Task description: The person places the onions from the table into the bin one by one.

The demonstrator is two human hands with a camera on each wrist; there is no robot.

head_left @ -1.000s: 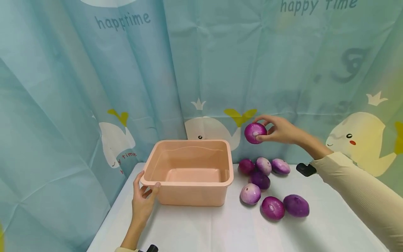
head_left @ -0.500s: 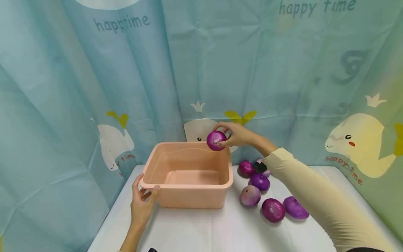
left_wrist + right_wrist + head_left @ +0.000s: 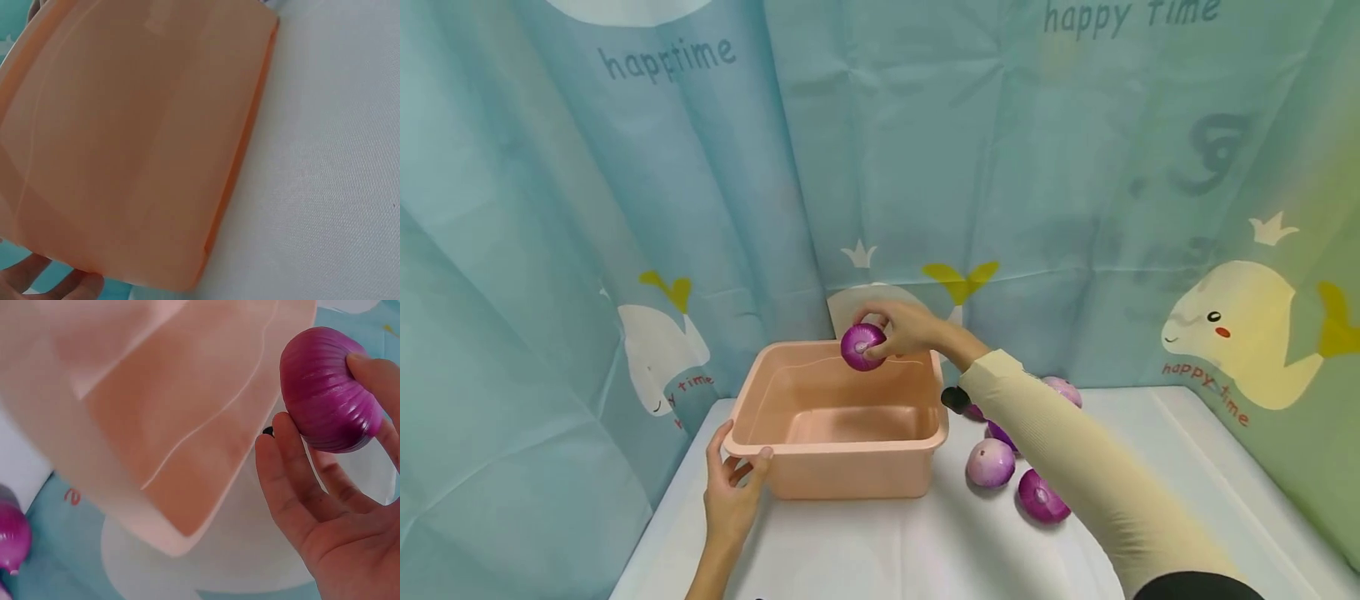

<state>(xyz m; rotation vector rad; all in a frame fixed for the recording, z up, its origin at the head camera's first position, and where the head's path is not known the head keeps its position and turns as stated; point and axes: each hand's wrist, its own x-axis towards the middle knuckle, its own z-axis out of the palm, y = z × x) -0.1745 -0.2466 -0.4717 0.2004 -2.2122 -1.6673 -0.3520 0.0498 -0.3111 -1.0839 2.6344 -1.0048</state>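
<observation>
A purple onion [image 3: 859, 347] is pinched between the thumb and fingers of my right hand [image 3: 904, 327], held up over the back of a pink plastic basin [image 3: 850, 473]. The right wrist view shows this onion [image 3: 325, 390] closely, its ribbed skin shiny, with the basin wall beside it. My left hand [image 3: 730, 492] grips the basin's near left corner, thumb on the front rim and fingers round the side. In the left wrist view, fingertips [image 3: 87, 286] of that hand touch the basin's side [image 3: 137, 144]. The visible basin floor is bare.
Several more onions lie on the white table right of the basin, among them a pale one [image 3: 990, 463] and a dark purple one [image 3: 1042, 498]. My right sleeve [image 3: 1075, 467] hides part of the group. A blue curtain [image 3: 895, 167] hangs behind the table.
My right hand has carried the onion leftward from above the onion group to over the basin, slightly lower. The left hand keeps its grip on the basin corner.
</observation>
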